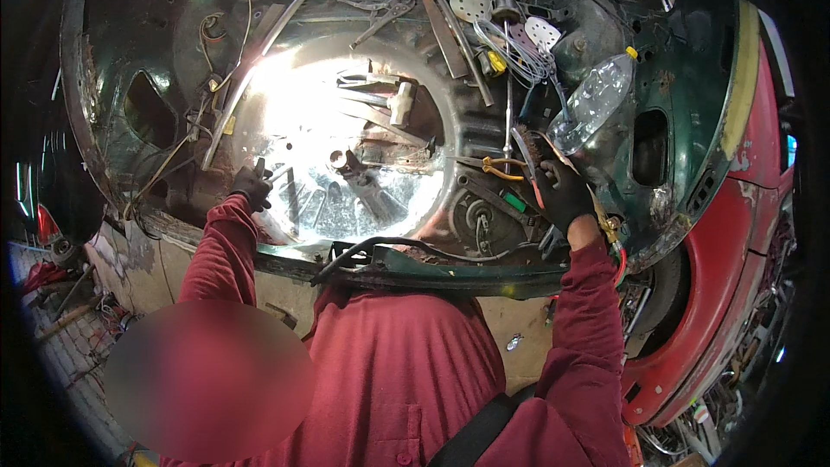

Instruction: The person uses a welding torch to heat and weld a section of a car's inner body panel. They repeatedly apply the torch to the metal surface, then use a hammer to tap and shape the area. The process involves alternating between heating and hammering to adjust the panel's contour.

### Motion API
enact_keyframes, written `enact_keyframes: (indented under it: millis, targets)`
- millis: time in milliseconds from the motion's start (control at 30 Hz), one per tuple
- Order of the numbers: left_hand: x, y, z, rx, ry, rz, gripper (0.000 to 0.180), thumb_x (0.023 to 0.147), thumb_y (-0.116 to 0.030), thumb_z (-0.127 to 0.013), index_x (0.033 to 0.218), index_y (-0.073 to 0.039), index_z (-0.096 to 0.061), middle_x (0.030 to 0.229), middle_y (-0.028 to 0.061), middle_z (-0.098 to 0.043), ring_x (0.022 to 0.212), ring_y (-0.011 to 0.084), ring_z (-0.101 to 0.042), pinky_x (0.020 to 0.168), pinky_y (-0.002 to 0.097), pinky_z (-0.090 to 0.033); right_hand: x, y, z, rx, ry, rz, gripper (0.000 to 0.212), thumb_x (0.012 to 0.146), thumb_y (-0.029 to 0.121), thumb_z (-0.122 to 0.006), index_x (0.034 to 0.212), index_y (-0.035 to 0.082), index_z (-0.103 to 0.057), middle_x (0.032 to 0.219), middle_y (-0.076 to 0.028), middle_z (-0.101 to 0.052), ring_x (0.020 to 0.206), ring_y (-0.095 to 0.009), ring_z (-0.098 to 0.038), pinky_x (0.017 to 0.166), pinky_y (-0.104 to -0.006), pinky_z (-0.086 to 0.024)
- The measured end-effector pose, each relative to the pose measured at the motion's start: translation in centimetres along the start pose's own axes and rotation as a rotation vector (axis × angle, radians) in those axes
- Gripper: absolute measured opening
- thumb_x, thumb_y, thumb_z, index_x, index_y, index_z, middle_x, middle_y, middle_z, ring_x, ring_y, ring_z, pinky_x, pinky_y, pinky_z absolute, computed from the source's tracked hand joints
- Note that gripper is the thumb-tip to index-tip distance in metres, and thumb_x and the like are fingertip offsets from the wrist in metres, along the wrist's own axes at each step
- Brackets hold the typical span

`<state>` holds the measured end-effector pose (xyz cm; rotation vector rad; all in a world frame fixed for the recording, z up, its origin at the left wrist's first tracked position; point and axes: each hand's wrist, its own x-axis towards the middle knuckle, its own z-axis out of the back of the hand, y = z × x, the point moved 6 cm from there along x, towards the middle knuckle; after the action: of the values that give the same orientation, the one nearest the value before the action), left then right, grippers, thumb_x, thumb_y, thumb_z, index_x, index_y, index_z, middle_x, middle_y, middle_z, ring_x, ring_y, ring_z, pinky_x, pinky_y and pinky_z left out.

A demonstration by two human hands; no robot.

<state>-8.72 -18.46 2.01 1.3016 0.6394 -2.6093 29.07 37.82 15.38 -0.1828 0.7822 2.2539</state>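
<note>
In the open back of the old green car [104, 112], we lean over the round metal well [346, 130] where a spare wheel would sit. Our left hand [252, 183], in a dark glove, is at the left rim of the well, and its grip is closed around a small grey metal piece [278, 173] that pokes out between the fingers. Our right hand [562, 193], also in a dark glove, is at the right side of the well, and its grip is wrapped around a thin tool with a red stripe [533, 186]; we cannot tell just what kind of tool it is. Orange-handled pliers [500, 166] lie just beside that hand. A hammer [393, 99] rests in the bright middle of the well, with more metal tools near it. A clear plastic bottle [596, 97] leans on the right wall, and grey wires [510, 47] and flat metal bars [445, 35] lie at the far side. We think the work is somewhere in the middle: the well is bare and shiny, but tools and loose parts lie all over it, so nothing looks finished or tidied. A loose dark green strip [450, 275] lies across the near edge, not fixed down as far as we can see.
</note>
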Motion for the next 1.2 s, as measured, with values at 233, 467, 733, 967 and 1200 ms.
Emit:
enact_keyframes:
  millis: [233,467,733,967,1200]
  targets:
    - [0.8,-0.4,0.1,0.073,-0.056,0.024,0.041,0.097,-0.009,-0.063,0.137,-0.006,-0.073,0.091,0.0177,-0.079,0.064,0.0286,-0.078,0.054,0.0422,-0.064,1.3,-3.5,-3.7,-0.040,0.005,0.055,0.037,0.102,0.036,-0.073,0.124,0.007,-0.074,0.113,-0.021,-0.079,0.102,-0.034,-0.078,0.088,-0.0445,-0.061]
    - [2.4,2.2,0.7,0.505,-0.099,-0.193,0.053,0.093,-0.015,-0.070,0.146,-0.010,-0.063,0.121,0.0197,-0.079,0.092,0.0383,-0.077,0.079,0.0473,-0.064,2.5,2.8,-7.4,-0.020,0.166,0.032,0.040,0.101,0.041,-0.072,0.128,0.011,-0.076,0.123,-0.020,-0.078,0.114,-0.036,-0.076,0.098,-0.0453,-0.060]
    - [1.4,0.6,1.1,0.154,-0.103,-0.044,0.042,0.101,-0.016,-0.067,0.142,-0.006,-0.066,0.134,0.0169,-0.077,0.070,0.0256,-0.079,0.053,0.0390,-0.062,6.2,0.9,-12.5,-0.056,0.123,0.204,0.034,0.101,0.034,-0.074,0.121,0.008,-0.073,0.114,-0.023,-0.078,0.108,-0.041,-0.076,0.091,-0.0488,-0.061]
    - [1.3,-1.2,0.9,0.218,-0.112,-0.027,0.037,0.095,-0.018,-0.065,0.130,-0.007,-0.073,0.098,0.0153,-0.082,0.063,0.0232,-0.077,0.057,0.0390,-0.062,8.7,2.2,-13.9,-0.015,0.048,0.210,0.038,0.101,0.041,-0.071,0.126,0.012,-0.073,0.119,-0.024,-0.076,0.112,-0.045,-0.074,0.096,-0.0533,-0.060]
    - [3.1,-0.8,1.3,0.252,-0.185,-0.142,0.026,0.095,-0.017,-0.062,0.113,-0.006,-0.078,0.082,0.0138,-0.078,0.057,0.0236,-0.074,0.055,0.0400,-0.062,17.4,1.0,-16.2,-0.032,-0.308,0.291,0.050,0.097,0.028,-0.077,0.141,0.006,-0.065,0.134,-0.027,-0.070,0.128,-0.045,-0.066,0.109,-0.0518,-0.053]
